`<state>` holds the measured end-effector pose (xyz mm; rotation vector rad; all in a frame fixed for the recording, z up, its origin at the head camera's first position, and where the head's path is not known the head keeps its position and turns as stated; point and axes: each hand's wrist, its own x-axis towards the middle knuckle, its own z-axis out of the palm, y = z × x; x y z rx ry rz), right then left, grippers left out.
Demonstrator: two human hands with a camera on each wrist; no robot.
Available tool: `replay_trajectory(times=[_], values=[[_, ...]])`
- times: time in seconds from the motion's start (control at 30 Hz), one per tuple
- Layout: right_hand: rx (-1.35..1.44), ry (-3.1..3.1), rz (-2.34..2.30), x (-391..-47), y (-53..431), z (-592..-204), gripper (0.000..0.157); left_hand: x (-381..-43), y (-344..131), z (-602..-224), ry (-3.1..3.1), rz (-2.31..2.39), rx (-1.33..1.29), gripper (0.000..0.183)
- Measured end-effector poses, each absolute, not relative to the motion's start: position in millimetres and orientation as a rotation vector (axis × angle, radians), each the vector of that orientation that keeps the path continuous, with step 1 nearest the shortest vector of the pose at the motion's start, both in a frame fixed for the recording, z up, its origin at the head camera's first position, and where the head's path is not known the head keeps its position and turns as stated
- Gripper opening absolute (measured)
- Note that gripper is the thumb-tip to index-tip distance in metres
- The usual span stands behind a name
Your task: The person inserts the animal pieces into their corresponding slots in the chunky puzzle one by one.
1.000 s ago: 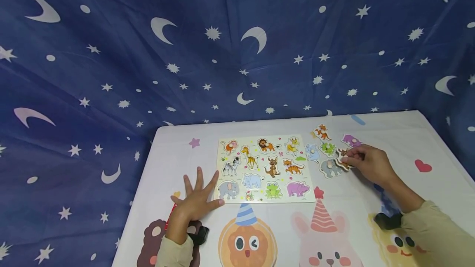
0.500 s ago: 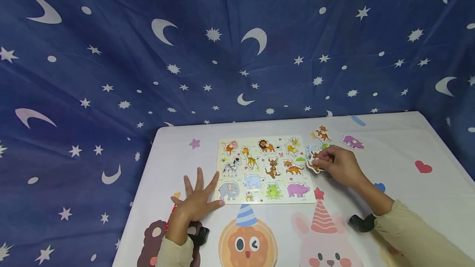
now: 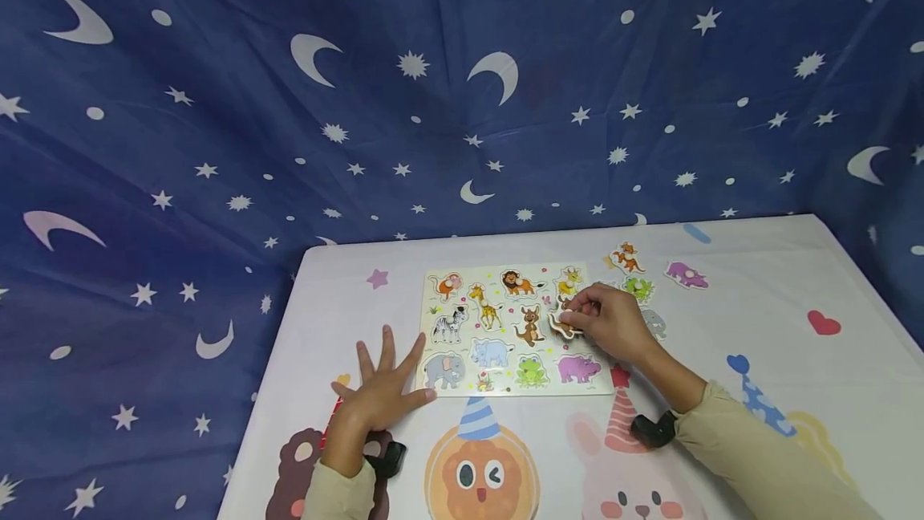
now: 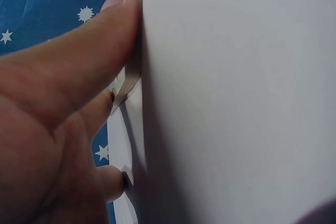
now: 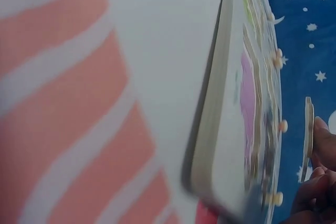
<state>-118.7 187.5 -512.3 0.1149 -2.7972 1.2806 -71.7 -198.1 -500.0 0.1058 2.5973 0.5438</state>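
A flat animal puzzle board (image 3: 508, 385) lies on the table. My right hand (image 3: 613, 323) pinches a brown kangaroo piece (image 3: 565, 326) over the board's right side, where it covers the printed tiger. In the right wrist view the kangaroo piece (image 5: 308, 135) shows edge-on, raised above the board. Just left of it is the board's kangaroo picture (image 3: 529, 326). My left hand (image 3: 382, 390) lies with fingers spread at the board's left edge, and in the left wrist view its thumb (image 4: 100, 38) is against that edge.
Right of the board lie a frog piece (image 3: 638, 288), a purple hippo piece (image 3: 686, 274), an orange tiger piece (image 3: 627, 257) and a partly hidden elephant piece (image 3: 654, 323). Small knobs (image 5: 283, 126) stand up from the board. A starry blue curtain (image 3: 404, 95) hangs behind the table.
My right hand has carried the kangaroo piece leftward from among the loose pieces to above the board. My left hand has stayed in place.
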Motion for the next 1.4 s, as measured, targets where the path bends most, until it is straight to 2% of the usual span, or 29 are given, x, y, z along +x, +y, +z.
replay_trajectory(times=[0.63,1.4], values=[[0.191,-2.819,1.381,-131,149,-522,0.017,-72,-198,-502,2.607,0.549,0.116,0.089],[0.259,-2.988,1.209,-139,143,-529,0.020,-73,-201,-501,2.600,0.543,0.102,0.090]])
